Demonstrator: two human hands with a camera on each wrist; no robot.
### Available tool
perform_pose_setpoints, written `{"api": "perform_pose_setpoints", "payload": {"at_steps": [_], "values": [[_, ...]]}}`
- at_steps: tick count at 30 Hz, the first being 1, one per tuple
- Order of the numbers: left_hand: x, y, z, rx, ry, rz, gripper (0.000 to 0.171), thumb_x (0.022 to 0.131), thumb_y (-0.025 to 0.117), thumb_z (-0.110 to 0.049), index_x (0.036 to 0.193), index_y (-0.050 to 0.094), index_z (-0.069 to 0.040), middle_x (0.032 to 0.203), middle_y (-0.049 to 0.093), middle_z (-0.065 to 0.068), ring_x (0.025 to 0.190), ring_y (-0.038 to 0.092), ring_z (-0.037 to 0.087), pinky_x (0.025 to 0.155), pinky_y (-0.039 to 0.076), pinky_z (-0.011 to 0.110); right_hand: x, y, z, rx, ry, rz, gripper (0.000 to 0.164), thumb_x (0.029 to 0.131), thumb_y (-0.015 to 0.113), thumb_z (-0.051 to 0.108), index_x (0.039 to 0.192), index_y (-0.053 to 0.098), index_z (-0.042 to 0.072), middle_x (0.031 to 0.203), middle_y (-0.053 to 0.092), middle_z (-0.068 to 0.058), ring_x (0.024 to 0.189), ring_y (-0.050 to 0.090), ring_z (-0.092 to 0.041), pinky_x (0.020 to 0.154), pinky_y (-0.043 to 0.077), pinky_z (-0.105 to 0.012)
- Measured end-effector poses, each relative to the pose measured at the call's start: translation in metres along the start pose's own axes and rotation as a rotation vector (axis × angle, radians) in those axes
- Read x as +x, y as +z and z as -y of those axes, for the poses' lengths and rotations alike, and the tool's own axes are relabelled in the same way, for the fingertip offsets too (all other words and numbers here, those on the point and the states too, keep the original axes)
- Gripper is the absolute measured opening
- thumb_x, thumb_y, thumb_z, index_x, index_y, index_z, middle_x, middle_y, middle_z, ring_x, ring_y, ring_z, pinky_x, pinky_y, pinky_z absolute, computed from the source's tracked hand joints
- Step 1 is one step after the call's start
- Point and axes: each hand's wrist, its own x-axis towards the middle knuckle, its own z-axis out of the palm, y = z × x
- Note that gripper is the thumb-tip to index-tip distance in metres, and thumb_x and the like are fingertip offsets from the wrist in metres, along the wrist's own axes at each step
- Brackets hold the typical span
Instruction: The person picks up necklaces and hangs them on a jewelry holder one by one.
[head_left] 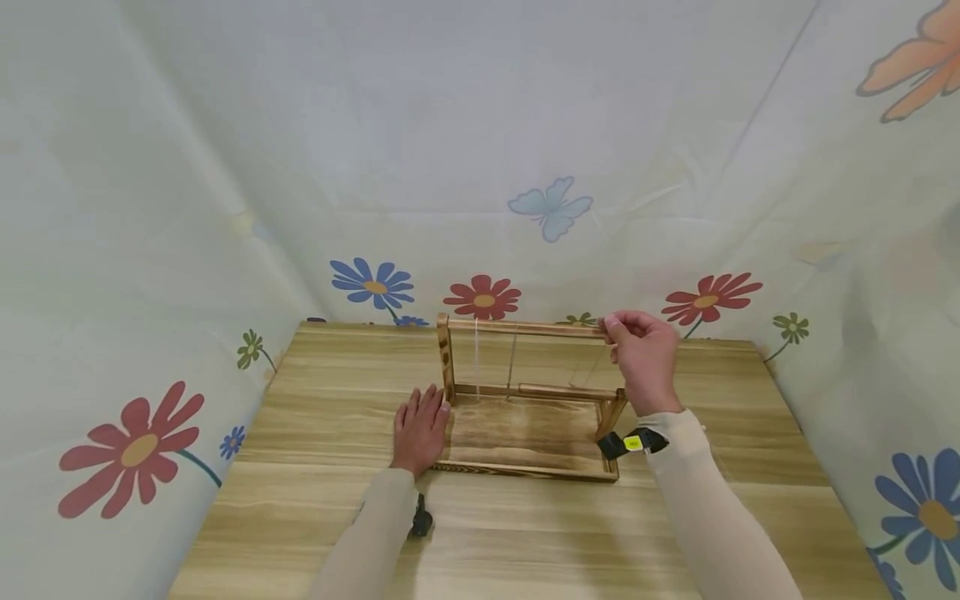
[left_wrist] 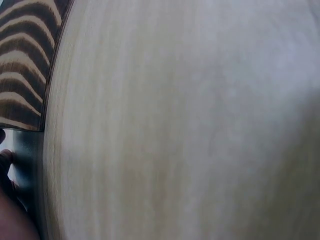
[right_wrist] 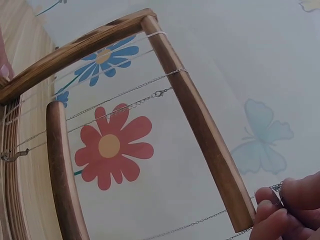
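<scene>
A brown wooden jewelry stand (head_left: 525, 330) with a tray base (head_left: 525, 473) stands on the table. My right hand (head_left: 647, 362) is at the right end of its upper bar and pinches a thin silver necklace (right_wrist: 200, 220) between thumb and fingers, as the right wrist view shows. This chain hangs down from the bar's free end. Farther left on the bar hang a white necklace (head_left: 477, 358) and another silver chain necklace (head_left: 512, 358). My left hand (head_left: 420, 429) lies at the stand's left end, fingers extended and touching its side.
The stand's lower bar (head_left: 570, 392) runs below the upper one. Wood-grain table (head_left: 315, 450) surrounds the stand. A pale cloth (head_left: 420, 150) printed with flowers and a butterfly rises behind and along both sides.
</scene>
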Motion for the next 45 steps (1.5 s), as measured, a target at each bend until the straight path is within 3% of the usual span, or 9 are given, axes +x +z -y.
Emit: {"api": "perform_pose_setpoints", "payload": {"at_steps": [4,8,13,22,29,38,45], "values": [[0.000,0.000,0.000,0.004,-0.008,0.012,0.059,0.115,0.029,-0.043,0.160,0.042,-0.008,0.172,0.032,0.010,0.163,0.015,0.038,0.129,0.006,0.060,-0.002,0.002,-0.003,-0.109,-0.081,0.005,0.021,0.101,0.071,0.019,0.105,0.077,-0.001,0.082,0.072,0.011,0.072,0.062,-0.012,0.056,0.049,-0.020],[0.000,0.000,-0.001,-0.003,-0.011,0.017,0.059,0.115,0.028,-0.043,0.161,0.041,-0.009,0.172,0.031,0.009,0.163,0.015,0.038,0.129,0.006,0.060,-0.004,0.006,-0.007,-0.200,-0.148,0.000,0.020,0.100,0.072,0.018,0.103,0.078,0.000,0.086,0.068,0.006,0.076,0.057,-0.012,0.064,0.047,-0.022],[0.000,0.001,-0.002,0.002,-0.007,0.015,0.058,0.115,0.029,-0.042,0.160,0.042,-0.008,0.172,0.032,0.010,0.163,0.016,0.038,0.129,0.007,0.060,-0.008,0.012,-0.008,-0.248,-0.155,0.004,0.018,0.100,0.072,0.017,0.102,0.078,0.000,0.090,0.069,-0.004,0.078,0.056,-0.013,0.067,0.047,-0.023],[0.004,0.009,-0.008,0.005,0.014,0.010,0.058,0.114,0.030,-0.042,0.159,0.044,-0.007,0.171,0.034,0.011,0.162,0.018,0.039,0.129,0.008,0.061,-0.012,0.022,-0.009,-0.318,-0.254,-0.006,0.015,0.098,0.073,0.014,0.099,0.080,-0.001,0.094,0.075,-0.019,0.076,0.060,-0.014,0.068,0.048,-0.024],[0.005,0.011,-0.014,0.002,0.018,-0.006,0.057,0.115,0.031,-0.040,0.157,0.046,-0.005,0.170,0.036,0.013,0.162,0.019,0.041,0.129,0.009,0.062,-0.010,0.028,-0.013,-0.308,-0.327,-0.044,0.016,0.097,0.074,0.013,0.103,0.080,-0.001,0.099,0.077,-0.021,0.076,0.061,-0.014,0.068,0.048,-0.024],[0.001,0.015,-0.017,0.008,0.033,-0.001,0.057,0.115,0.032,-0.040,0.156,0.047,-0.004,0.169,0.037,0.014,0.161,0.021,0.041,0.128,0.011,0.063,-0.021,0.019,-0.024,-0.291,-0.416,-0.110,0.014,0.095,0.077,0.014,0.100,0.082,0.002,0.096,0.079,-0.015,0.068,0.056,-0.006,0.062,0.044,-0.018],[0.004,0.014,-0.015,-0.023,0.037,0.028,0.059,0.114,0.030,-0.044,0.159,0.044,-0.006,0.171,0.033,0.012,0.163,0.016,0.040,0.129,0.007,0.060,-0.026,0.007,-0.025,-0.235,-0.404,-0.122,0.018,0.099,0.074,0.018,0.106,0.082,0.005,0.098,0.077,-0.016,0.070,0.056,-0.004,0.062,0.044,-0.016]]}}
